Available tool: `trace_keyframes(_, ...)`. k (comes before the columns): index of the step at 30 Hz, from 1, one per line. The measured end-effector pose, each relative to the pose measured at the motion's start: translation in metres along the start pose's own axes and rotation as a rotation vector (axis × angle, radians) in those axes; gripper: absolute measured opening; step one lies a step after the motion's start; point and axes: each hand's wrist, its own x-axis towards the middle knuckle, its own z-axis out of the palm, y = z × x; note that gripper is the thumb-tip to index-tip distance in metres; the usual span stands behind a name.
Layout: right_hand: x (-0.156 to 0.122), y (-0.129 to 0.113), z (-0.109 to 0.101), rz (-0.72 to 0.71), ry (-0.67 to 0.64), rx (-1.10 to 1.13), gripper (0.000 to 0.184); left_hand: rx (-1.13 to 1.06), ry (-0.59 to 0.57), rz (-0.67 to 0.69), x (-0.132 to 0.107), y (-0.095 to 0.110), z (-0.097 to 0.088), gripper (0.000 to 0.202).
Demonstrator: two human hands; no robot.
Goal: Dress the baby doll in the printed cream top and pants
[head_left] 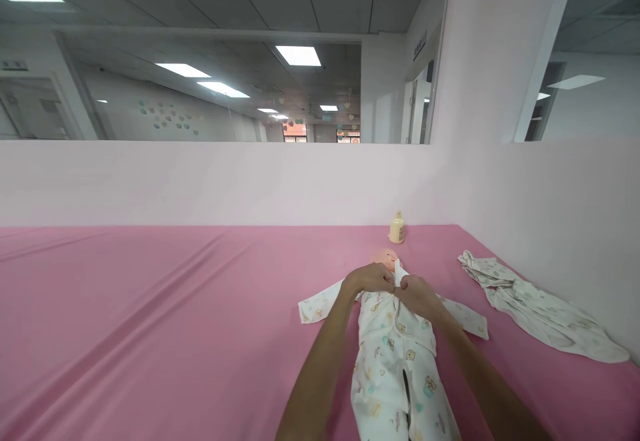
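Observation:
A baby doll (384,256) lies on its back on the pink sheet (150,321), head away from me, dressed in a white printed romper (395,367). My left hand (371,278) and my right hand (416,292) meet at the romper's collar just below the doll's chin. Both hands are closed, each pinching an edge of the white fabric at the neck opening. The romper's sleeves spread flat to either side. Its front is still parted lower down between the legs.
A small cream bottle (397,228) stands upright beyond the doll's head near the pale pink wall (250,181). A second crumpled printed garment (540,307) lies to the right, close to the side wall.

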Motion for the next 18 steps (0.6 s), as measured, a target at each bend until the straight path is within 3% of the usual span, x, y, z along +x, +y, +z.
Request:
trace_keyframes(6, 0.003, 0.014, 0.01, 0.085, -0.116, 0.432, 0.021, -0.045, 0.023, 0.028, -0.008, -0.001, -0.008, 0.009)
trace_keyframes(9, 0.005, 0.021, 0.013, 0.067, -0.145, 0.613, 0.015, -0.104, 0.049, 0.029, -0.012, 0.0, -0.01, 0.014)
trace_keyframes(13, 0.006, 0.024, 0.016, -0.03, -0.13, 0.68, 0.013, -0.157, 0.059, 0.019, -0.013, 0.0, -0.01, 0.01)
trace_keyframes(18, 0.005, 0.021, 0.02, -0.055, -0.033, 0.593, 0.014, -0.124, 0.044, 0.018, -0.008, 0.0, -0.006, 0.026)
